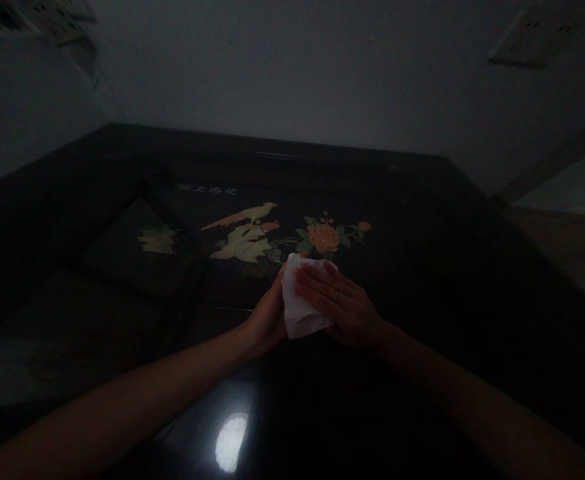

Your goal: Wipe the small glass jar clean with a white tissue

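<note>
Between my two hands is a white tissue [300,317], held over the black glossy panel. My left hand [271,313] is behind its left edge, with most of the fingers hidden by the tissue. Laid across the front of it, my right hand [345,303] presses with its fingers together; a ring shows on one finger. Just beyond the hands, the panel bears an inlaid pink flower [323,237] with green leaves, and a pale bird [245,217] on a rock. Whether the tissue touches the panel, I cannot tell.
The black furniture [422,200] stands against a grey wall [292,73]. Wall sockets [535,37] are at the upper right, and another socket plate [55,23] is at the upper left. A bright light reflection [231,440] lies on the glossy surface near me. The scene is very dark.
</note>
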Available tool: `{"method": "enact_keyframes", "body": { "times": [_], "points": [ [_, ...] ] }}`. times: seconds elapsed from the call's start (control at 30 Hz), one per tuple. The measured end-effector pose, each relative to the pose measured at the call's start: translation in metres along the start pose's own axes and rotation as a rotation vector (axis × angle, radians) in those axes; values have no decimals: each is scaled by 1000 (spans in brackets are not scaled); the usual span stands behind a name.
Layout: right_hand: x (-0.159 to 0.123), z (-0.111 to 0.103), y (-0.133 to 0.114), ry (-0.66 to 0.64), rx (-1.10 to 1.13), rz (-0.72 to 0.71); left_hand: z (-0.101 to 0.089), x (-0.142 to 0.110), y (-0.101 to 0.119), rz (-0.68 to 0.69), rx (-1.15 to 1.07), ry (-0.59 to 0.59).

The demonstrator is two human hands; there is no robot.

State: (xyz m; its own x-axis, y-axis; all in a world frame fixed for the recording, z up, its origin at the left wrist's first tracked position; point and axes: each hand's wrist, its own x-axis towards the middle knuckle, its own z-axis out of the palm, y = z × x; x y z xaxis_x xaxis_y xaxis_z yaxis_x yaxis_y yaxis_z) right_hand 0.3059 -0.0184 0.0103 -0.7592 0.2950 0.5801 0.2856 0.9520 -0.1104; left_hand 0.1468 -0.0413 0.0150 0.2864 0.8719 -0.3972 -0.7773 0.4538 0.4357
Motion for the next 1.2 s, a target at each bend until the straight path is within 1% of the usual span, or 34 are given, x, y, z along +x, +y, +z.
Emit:
{"method": "enact_keyframes", "body": {
  "times": [0.07, 0.1, 0.13, 0.23, 0.3, 0.37, 0.53, 0.6, 0.73, 0.8, 0.87, 0.97, 1.07, 1.2],
  "points": [
    [1, 0, -2, -19, 12, -57, -1, -1, 0, -10, 27, -11],
    [1, 1, -1, -18, 24, -50, -1, -1, 0, -11, 29, -17],
    [1, 1, 0, -5, 36, -22, 0, -1, 0, -6, 23, -20],
    [-3, 2, 8, 49, 63, 122, 2, -1, 0, 4, -12, -36],
    [-5, 2, 11, 69, 65, 171, 3, 0, 0, 24, -26, -36],
    [-6, 2, 9, 56, 66, 144, 2, 0, -1, 21, -19, -30],
    [-1, 2, -1, -10, 80, -45, -2, -1, -2, 11, 34, 8],
    [0, 3, 0, -2, 92, -30, -3, 0, -2, 14, 42, -10],
    [-3, 3, 7, 69, 128, 132, -4, 1, -2, 18, 14, -73],
    [-4, 2, 9, 86, 131, 165, -3, 1, -2, 31, 8, -68],
    [-4, 1, 8, 71, 123, 143, 0, 0, -1, 23, 21, -23],
    [-2, 0, 5, 36, 124, 43, 4, -3, 1, -13, 41, 39],
    [-2, 1, 5, 27, 133, -3, 6, -3, 1, -24, 39, 15],
    [-2, 2, 7, 38, 121, 38, 3, -1, 0, -28, 53, -22]
  ]
}}
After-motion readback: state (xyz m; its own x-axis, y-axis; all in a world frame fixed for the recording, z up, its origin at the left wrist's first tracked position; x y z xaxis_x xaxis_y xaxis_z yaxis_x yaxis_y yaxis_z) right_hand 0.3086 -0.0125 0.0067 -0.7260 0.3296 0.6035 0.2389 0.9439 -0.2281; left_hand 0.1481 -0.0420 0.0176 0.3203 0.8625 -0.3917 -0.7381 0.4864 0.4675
